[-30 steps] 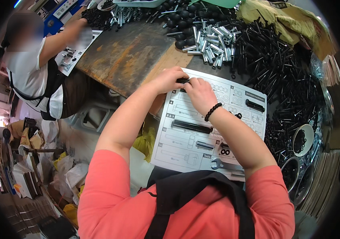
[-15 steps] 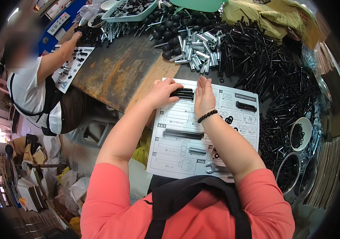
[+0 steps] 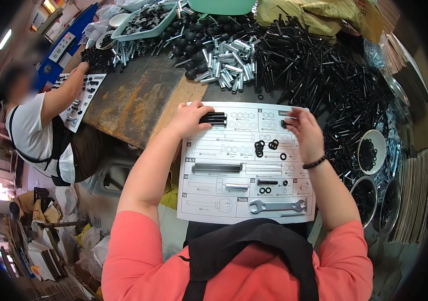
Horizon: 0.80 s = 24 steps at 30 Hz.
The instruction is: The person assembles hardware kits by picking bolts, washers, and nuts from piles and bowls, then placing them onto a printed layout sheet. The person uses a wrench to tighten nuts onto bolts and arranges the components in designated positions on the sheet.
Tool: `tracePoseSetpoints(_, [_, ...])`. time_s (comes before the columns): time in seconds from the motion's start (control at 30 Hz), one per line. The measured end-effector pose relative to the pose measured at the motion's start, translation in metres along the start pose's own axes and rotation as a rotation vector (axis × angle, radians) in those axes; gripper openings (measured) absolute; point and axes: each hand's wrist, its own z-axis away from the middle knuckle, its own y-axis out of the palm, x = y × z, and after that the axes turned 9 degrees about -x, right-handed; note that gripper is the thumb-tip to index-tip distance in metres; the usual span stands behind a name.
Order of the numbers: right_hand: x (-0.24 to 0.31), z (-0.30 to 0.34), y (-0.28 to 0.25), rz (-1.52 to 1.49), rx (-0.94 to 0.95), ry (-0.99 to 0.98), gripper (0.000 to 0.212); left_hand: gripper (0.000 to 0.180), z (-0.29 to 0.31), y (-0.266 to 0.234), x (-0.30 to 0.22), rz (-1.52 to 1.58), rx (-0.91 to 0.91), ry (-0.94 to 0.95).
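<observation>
A printed sheet with boxed part drawings lies in front of me. At its upper left, my left hand is closed round the left ends of several black bolts. My right hand has its fingers curled over black bolts at the upper right, mostly hidden by the hand. Between the hands are black rings. Lower down lie long black bolts, a silver sleeve, a short black bolt and an open-end wrench.
Beyond the sheet are heaps of silver sleeves, black ball knobs and black bolts. Bowls of small black parts stand at the right, beside stacked cardboard. Another person works over a similar sheet at the left.
My right hand has moved from beside the left-hand bolts to the bolts at the sheet's upper right. The rings and wrench show more fully. My left hand stays on its bolts.
</observation>
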Motion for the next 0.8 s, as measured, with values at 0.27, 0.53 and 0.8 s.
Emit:
tracePoseSetpoints(0.27, [0.078,0.086,-0.167,1.105,-0.103,-0.565,0.019,0.054,0.001,-0.003,-0.004,-0.032,-0.003,0.002])
tracePoseSetpoints(0.53, [0.091,0.173,-0.252,1.658,-0.141,-0.325,0.072,0.055,0.025,0.023,0.000,0.119,-0.476,-0.272])
tracePoseSetpoints(0.8, [0.069,0.169,-0.263,1.711,-0.109,-0.336,0.062,0.038,0.043,0.025,-0.085,0.424,-0.400,-0.077])
